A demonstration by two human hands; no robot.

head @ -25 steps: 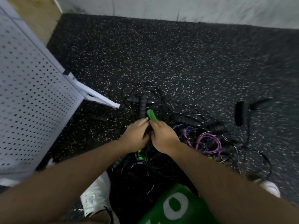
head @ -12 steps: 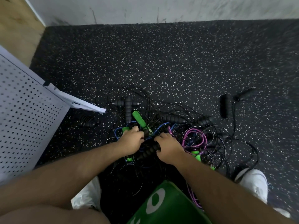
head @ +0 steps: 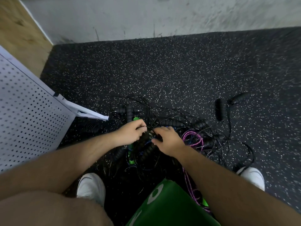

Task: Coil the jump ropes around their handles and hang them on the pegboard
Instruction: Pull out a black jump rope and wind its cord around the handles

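Observation:
A tangled heap of jump ropes (head: 171, 128) lies on the speckled black floor, with black ribbed handles, thin black cords, a purple rope (head: 193, 139) and green handles (head: 136, 119). My left hand (head: 130, 133) pinches a thin black cord at the top of the heap. Beside it my right hand (head: 167, 141) has its fingers curled into the black cords, thumb over a black ribbed handle (head: 147, 151). The white pegboard (head: 27, 115) stands at the left, nothing hanging on the part I see.
Two black handles (head: 219, 109) lie apart at the right on the rubber floor (head: 162, 70). The pegboard's white foot (head: 86, 111) juts toward the heap. My white shoes (head: 91, 186) flank the pile. A grey wall (head: 146, 17) runs along the back.
Both hands have lifted from the lower handles to the thin black cords at the top of the heap. The view has tilted, so the wall shows more.

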